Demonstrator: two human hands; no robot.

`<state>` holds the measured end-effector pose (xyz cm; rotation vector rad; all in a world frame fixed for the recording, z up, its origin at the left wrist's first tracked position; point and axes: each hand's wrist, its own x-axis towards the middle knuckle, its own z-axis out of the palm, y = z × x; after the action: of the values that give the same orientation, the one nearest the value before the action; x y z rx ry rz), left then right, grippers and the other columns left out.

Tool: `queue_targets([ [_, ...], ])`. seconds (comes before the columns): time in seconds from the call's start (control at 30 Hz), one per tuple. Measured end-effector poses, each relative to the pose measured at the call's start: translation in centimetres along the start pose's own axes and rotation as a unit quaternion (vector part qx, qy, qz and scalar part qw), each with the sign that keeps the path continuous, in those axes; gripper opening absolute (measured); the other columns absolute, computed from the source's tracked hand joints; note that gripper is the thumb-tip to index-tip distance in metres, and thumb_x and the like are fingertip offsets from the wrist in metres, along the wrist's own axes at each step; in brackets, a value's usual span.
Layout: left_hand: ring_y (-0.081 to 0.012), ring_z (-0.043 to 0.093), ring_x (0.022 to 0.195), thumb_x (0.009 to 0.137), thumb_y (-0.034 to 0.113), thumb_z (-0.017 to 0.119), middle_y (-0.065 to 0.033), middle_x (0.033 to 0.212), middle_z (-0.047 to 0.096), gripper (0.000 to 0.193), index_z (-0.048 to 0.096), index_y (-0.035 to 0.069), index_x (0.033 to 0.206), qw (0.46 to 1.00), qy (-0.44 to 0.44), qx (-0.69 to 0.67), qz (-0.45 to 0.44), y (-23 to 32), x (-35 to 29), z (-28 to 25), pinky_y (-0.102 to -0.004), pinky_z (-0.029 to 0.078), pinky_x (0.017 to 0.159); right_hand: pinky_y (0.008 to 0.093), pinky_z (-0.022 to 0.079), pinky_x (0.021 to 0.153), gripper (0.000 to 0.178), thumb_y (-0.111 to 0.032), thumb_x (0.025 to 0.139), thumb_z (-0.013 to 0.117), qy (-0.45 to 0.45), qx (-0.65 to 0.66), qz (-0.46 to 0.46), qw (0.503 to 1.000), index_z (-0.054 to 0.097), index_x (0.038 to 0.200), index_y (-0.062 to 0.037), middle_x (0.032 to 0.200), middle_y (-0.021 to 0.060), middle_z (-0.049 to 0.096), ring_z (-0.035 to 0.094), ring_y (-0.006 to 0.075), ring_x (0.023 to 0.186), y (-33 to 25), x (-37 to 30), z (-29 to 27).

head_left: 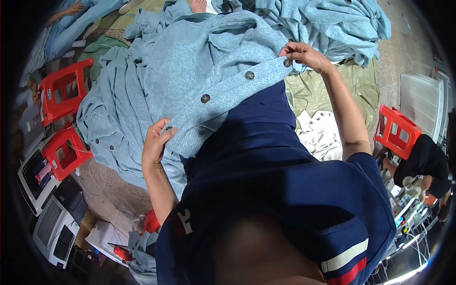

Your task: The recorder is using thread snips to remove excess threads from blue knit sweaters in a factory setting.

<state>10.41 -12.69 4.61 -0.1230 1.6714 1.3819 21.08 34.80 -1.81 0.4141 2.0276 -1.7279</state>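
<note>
A light blue knit cardigan (228,88) lies across my lap, its button band stretched diagonally between my hands. Several dark round buttons run along the band. My left hand (156,140) pinches the band's lower end by the ribbed hem, thumb beside a button. Farther up and to the right, my right hand (306,56) grips the other end, its fingers closed at another button. More of the blue knit spreads to the left and beyond the cardigan, in folds that hide where one garment ends.
Blue knit garments (332,23) are heaped at the far right. A white buttoned garment (320,135) lies on a green sheet (358,90) by my right arm. Red stools (64,90) stand left, another red stool (396,130) right. People sit at both sides.
</note>
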Motion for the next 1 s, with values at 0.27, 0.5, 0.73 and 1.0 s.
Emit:
queue_targets([
  [0.27,-0.0090,0.058,0.079,0.075,0.001,0.067,-0.0005,0.090,0.065,0.029,0.063,0.001,0.103,0.998,0.042,-0.042,-0.025,-0.4,-1.0,-0.8,-0.0216,0.043,0.077,0.0205,0.036,0.063,0.021,-0.011,0.086,0.056,0.014,0.051,-0.024,0.998,0.067,0.103,-0.0061,0.083,-0.0041,0.062,0.048,0.0037,0.071,2.1,0.6,0.8],
  [0.5,-0.0114,0.060,0.083,0.074,0.001,0.071,-0.0027,0.094,0.065,0.039,0.061,0.000,0.112,0.993,0.077,-0.077,-0.042,-1.4,-0.8,-1.4,-0.0240,0.045,0.079,0.0248,0.044,0.080,0.017,-0.013,0.088,0.061,0.178,-0.046,-0.099,0.978,0.067,0.101,-0.0041,0.091,0.0031,0.064,0.059,0.0121,0.089,2.3,0.9,1.8],
  [0.73,-0.0102,0.060,0.083,0.070,-0.002,0.074,-0.0025,0.094,0.063,0.044,0.059,-0.001,0.112,0.996,0.004,-0.087,0.006,-0.9,-1.3,-0.9,-0.0232,0.047,0.073,0.0269,0.038,0.051,0.034,-0.035,0.087,0.067,0.268,-0.133,0.038,0.953,0.063,0.089,-0.0019,0.064,0.0031,0.058,0.048,0.0084,0.056,2.3,-0.4,3.4],
  [1.0,-0.0071,0.062,0.082,0.070,-0.010,0.072,-0.0021,0.093,0.065,0.043,0.058,-0.001,0.109,0.986,-0.023,-0.165,0.023,-0.7,-2.7,-0.5,-0.0191,0.050,0.073,0.0366,0.050,0.067,0.061,-0.062,0.082,0.060,0.254,-0.215,0.114,0.936,0.060,0.088,-0.0017,0.067,0.0146,0.065,0.065,0.0253,0.062,-0.4,1.1,8.0],
])
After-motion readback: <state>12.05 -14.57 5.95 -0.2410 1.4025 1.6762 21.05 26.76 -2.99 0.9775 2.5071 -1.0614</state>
